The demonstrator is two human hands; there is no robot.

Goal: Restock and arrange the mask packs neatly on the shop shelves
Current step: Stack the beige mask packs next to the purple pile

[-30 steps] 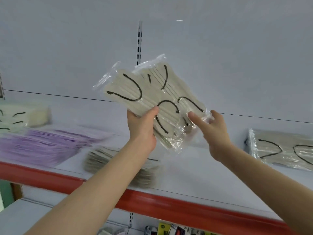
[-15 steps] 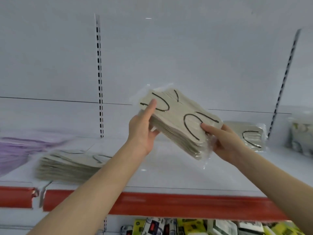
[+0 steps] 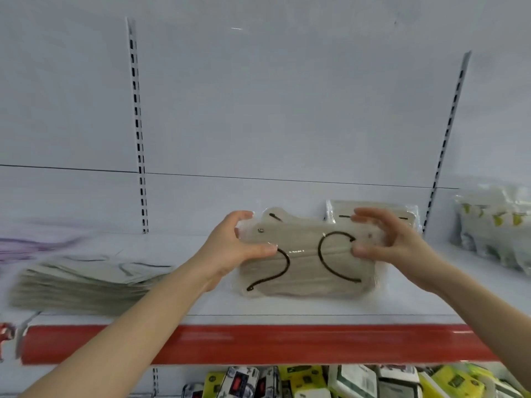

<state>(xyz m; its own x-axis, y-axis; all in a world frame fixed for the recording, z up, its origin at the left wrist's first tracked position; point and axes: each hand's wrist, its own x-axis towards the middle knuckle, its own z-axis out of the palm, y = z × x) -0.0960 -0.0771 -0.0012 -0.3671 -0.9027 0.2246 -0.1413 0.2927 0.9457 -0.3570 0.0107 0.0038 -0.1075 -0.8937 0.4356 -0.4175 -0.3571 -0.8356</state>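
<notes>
Head view, glossy plastic mask pack [image 3: 307,271], rectangular

You're standing at a shop's display shelving.
The white shelf [image 3: 287,308] in front of you has a red price strip [image 3: 258,343] along its front edge, with slotted uprights [image 3: 138,124] running up the white back panel [image 3: 287,96]. A sealed mask pack [image 3: 310,271] is at mid-shelf, a stack of packs [image 3: 83,280] lies toward the left end, and bright packaged goods [image 3: 344,380] crowd the level below.
</notes>
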